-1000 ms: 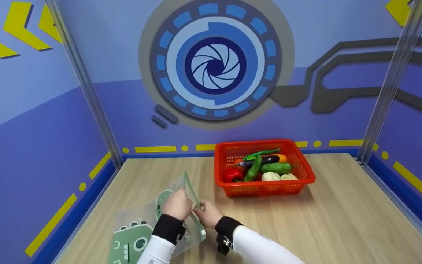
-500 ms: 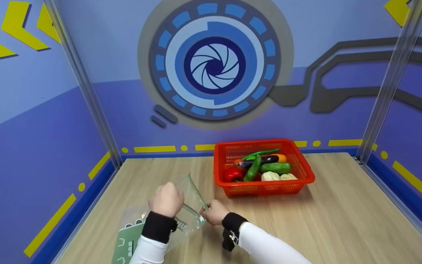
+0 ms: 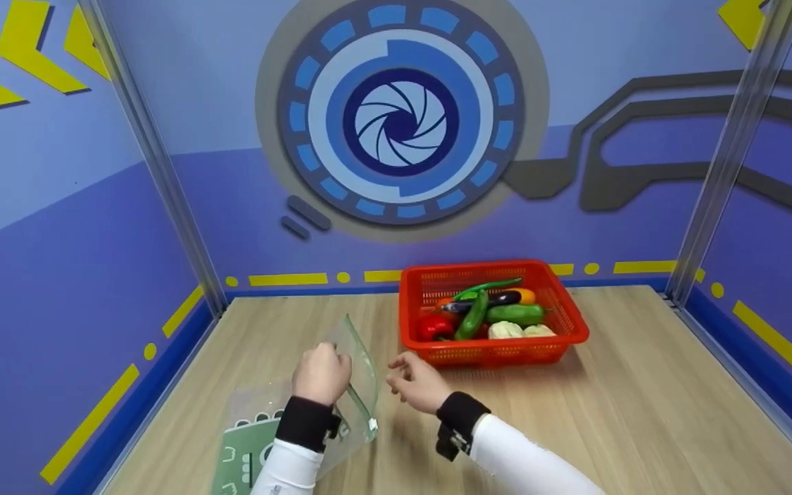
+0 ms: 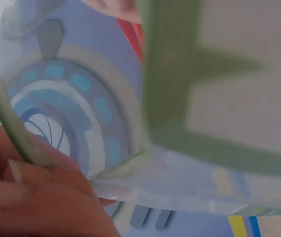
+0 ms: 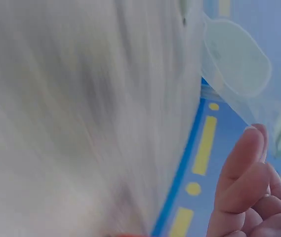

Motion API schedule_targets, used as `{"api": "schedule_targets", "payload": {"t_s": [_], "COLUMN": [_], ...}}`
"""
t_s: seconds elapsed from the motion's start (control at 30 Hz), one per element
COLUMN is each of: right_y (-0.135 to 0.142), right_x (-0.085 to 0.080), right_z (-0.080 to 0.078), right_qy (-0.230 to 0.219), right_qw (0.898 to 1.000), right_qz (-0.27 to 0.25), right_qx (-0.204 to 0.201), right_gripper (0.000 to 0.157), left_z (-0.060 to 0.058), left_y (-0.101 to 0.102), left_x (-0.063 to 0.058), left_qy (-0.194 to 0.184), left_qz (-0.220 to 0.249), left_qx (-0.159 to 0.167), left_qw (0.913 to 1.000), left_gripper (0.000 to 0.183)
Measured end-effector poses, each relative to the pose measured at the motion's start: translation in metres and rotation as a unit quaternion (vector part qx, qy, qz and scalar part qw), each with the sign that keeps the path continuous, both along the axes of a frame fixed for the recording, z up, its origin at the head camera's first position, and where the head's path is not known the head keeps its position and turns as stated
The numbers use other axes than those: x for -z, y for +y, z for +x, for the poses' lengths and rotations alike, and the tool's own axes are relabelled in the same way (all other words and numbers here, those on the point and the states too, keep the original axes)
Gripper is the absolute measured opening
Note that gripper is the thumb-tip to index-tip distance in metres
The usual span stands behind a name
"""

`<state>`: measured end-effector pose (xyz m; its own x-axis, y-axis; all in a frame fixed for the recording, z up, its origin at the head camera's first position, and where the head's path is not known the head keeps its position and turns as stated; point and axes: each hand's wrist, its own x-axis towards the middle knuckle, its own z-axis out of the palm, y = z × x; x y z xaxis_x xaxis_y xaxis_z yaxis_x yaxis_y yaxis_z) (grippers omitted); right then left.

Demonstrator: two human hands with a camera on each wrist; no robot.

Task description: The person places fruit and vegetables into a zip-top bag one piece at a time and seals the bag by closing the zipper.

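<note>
My left hand [image 3: 322,375] grips one edge of a clear zip bag [image 3: 360,354] with green trim, raised off the table. The bag's mouth gapes between two green strips, with a white slider [image 3: 372,424] at its near end. In the left wrist view, the thumb and fingers [image 4: 36,192] pinch the green strip, and a green print [image 4: 172,74] fills the right side. Just right of the bag, my right hand [image 3: 420,383] is apart from it, fingers loosely bent and holding nothing. The right wrist view shows that hand's fingers [image 5: 244,168] below the bag's pale print [image 5: 236,59].
A red plastic basket [image 3: 492,354] with peppers, an eggplant and other vegetables stands behind my right hand. Clear plastic with a green monster print [image 3: 241,447] lies at lower left; I cannot tell whether it belongs to the same bag. Blue walls enclose the wooden table [image 3: 630,412].
My right hand has let go of the bag's edge and moved right. The left hand still grips the bag, having shifted slightly left, and the mouth now gapes wider than a second ago.
</note>
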<state>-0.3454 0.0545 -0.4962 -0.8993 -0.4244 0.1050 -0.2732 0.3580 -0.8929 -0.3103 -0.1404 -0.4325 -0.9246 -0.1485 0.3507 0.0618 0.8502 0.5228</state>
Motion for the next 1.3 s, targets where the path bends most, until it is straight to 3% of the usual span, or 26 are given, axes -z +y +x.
{"api": "schedule_targets", "payload": {"t_s": [0.17, 0.23, 0.33, 0.4, 0.5, 0.73, 0.83, 0.97, 1.1, 1.3], "right_y": [0.028, 0.040, 0.060, 0.073, 0.090, 0.109, 0.112, 0.114, 0.114, 0.113], "right_x": [-0.017, -0.020, -0.020, -0.017, -0.009, 0.004, 0.006, 0.008, 0.008, 0.007], "right_z": [-0.002, -0.005, -0.012, -0.016, -0.022, -0.031, -0.035, -0.036, -0.031, -0.012], "right_qy": [0.120, 0.181, 0.262, 0.282, 0.264, 0.230, 0.237, 0.243, 0.237, 0.240], "right_qw": [0.991, 0.979, 0.950, 0.932, 0.919, 0.922, 0.918, 0.912, 0.914, 0.916], "right_qz": [0.038, 0.060, 0.100, 0.136, 0.192, 0.241, 0.253, 0.270, 0.270, 0.267], "right_qx": [0.036, 0.069, 0.139, 0.184, 0.220, 0.196, 0.191, 0.192, 0.190, 0.178], "right_gripper": [0.017, 0.013, 0.012, 0.015, 0.021, 0.030, 0.031, 0.022, 0.016, 0.016], "left_z": [-0.004, -0.005, -0.006, -0.006, -0.007, -0.012, -0.015, -0.018, -0.019, -0.021], "left_y": [-0.002, -0.003, -0.004, -0.004, -0.004, -0.004, -0.003, -0.001, 0.002, 0.008], "left_x": [0.005, 0.006, 0.009, 0.010, 0.012, 0.012, 0.010, 0.006, 0.003, -0.001], "left_qy": [0.020, 0.029, 0.041, 0.050, 0.050, 0.020, 0.028, 0.033, 0.018, 0.016], "left_qz": [0.006, 0.001, -0.006, -0.012, -0.009, 0.025, 0.027, 0.024, 0.031, 0.048], "left_qx": [0.010, 0.012, 0.014, 0.014, 0.011, 0.020, 0.023, 0.026, 0.030, 0.028], "left_qw": [0.9997, 0.9995, 0.9991, 0.9986, 0.9986, 0.9993, 0.9990, 0.9988, 0.9989, 0.9983], "left_gripper": [0.029, 0.028, 0.024, 0.019, 0.014, 0.015, 0.014, 0.019, 0.033, 0.037]}}
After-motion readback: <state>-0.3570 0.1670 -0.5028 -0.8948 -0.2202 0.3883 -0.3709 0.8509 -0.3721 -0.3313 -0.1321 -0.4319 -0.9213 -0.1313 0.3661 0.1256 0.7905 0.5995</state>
